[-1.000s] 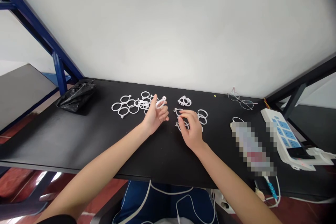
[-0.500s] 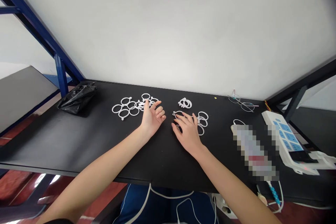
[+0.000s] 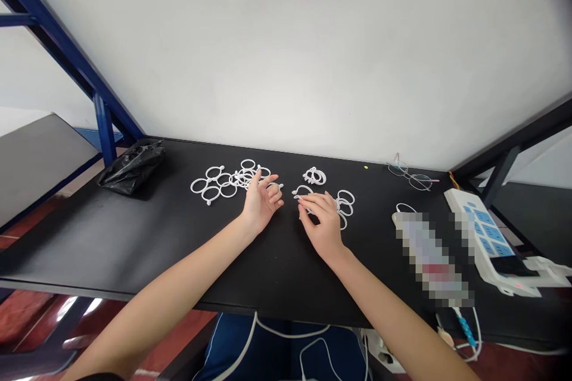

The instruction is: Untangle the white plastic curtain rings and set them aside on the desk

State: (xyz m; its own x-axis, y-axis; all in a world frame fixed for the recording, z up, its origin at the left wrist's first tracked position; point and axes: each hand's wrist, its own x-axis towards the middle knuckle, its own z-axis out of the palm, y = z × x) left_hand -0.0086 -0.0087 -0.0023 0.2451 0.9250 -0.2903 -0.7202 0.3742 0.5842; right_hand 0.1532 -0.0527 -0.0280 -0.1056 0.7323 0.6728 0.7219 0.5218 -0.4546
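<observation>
My left hand (image 3: 262, 205) is palm up with loosely curled fingers apart, beside a group of white plastic rings (image 3: 227, 189) with small knobs. A bit of white shows at its fingertips, but no grip is visible there. Thumb and index finger of my right hand (image 3: 322, 223) are pinched together on the edge of a white ring (image 3: 304, 189). Partly hidden under that hand lie more white rings (image 3: 345, 207) on the black table. Farther back, between both hands, sits a small stack of white rings (image 3: 315, 177).
A black plastic bag (image 3: 133, 165) lies at the back left of the black table (image 3: 147, 238). Toward the right are eyeglasses (image 3: 410, 175), a blurred-out phone (image 3: 431, 256) on a cable and a white power strip (image 3: 487, 238). A wall (image 3: 286, 59) rises behind.
The fingers of my right hand have closed from a spread pose into a pinch on a ring. My left hand has shifted very slightly to the right.
</observation>
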